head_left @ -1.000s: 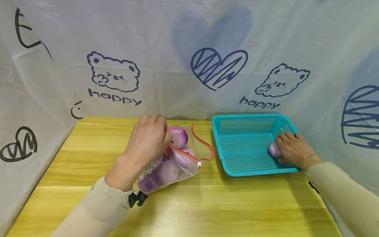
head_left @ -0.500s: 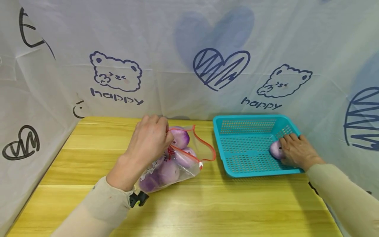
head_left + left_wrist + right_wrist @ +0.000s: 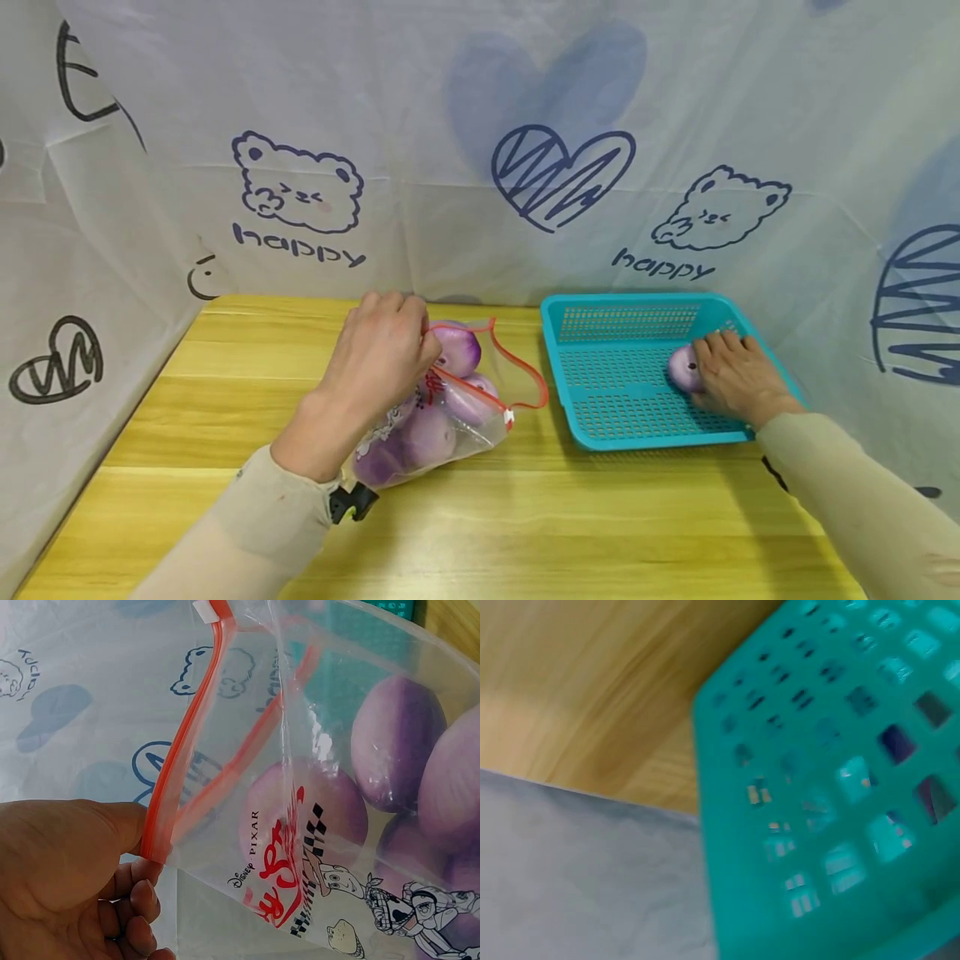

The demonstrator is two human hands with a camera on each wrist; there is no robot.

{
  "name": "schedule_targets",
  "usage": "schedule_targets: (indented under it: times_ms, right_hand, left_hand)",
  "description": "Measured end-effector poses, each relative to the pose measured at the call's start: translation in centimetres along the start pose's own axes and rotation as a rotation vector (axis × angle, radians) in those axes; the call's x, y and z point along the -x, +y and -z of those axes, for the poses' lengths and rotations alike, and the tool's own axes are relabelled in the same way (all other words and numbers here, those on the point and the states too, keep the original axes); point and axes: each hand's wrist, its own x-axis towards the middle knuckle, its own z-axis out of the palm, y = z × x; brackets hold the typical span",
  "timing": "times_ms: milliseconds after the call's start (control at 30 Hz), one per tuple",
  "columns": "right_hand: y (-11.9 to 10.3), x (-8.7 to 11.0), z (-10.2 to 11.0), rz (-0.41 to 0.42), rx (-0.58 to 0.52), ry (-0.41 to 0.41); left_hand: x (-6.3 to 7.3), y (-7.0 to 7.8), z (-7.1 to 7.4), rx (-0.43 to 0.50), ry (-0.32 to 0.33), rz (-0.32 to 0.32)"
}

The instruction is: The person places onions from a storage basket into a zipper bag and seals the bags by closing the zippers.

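Note:
A clear zip bag (image 3: 483,435) with a red zip edge holds several purple onions (image 3: 429,437). My left hand (image 3: 381,346) pinches the red edge at the bag's mouth; in the left wrist view, the thumb of that hand (image 3: 71,859) lies against the red strip (image 3: 180,750) and the mouth gapes. Inside the turquoise basket (image 3: 611,396), my right hand (image 3: 738,377) grips another purple onion (image 3: 681,368), whose dark spot faces left. Seen from the right wrist, the perforated basket wall (image 3: 727,817) hides that hand, with specks of purple showing through the holes.
Basket and bag stand side by side on a yellow wood-grain table (image 3: 525,525), the basket to the right. A pale printed cloth (image 3: 427,217) hangs close behind the table and along its sides. The basket's raised rim (image 3: 675,442) runs under my right forearm.
My right hand has shifted a little left inside the basket, and the onion has moved left with it. The left hand and the bag have stayed put.

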Motion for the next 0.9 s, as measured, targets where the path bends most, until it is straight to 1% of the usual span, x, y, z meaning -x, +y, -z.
schedule_targets:
  times_ms: [200,400,600,733,900]
  right_hand:
    - [-0.9,-1.2,0.9,0.000,0.017,0.047]
    - [-2.0,-2.3,2.4,-0.001,0.014,0.086]
    - [-3.2,-3.4,3.7,0.008,0.001,0.100]
    - [-4.1,-4.2,4.7,0.039,-0.002,0.160]
    - [-5.7,-5.1,6.7,0.088,0.004,0.258]
  left_hand:
    - [0.0,0.0,0.1,0.004,-0.019,0.011]
    - [0.0,0.0,0.1,0.005,-0.021,0.014]
    - [0.0,-0.1,0.1,0.007,-0.024,0.019]
    - [0.0,0.0,0.1,0.004,-0.021,0.016]
    - [-0.1,0.0,0.2,0.002,-0.012,0.012]
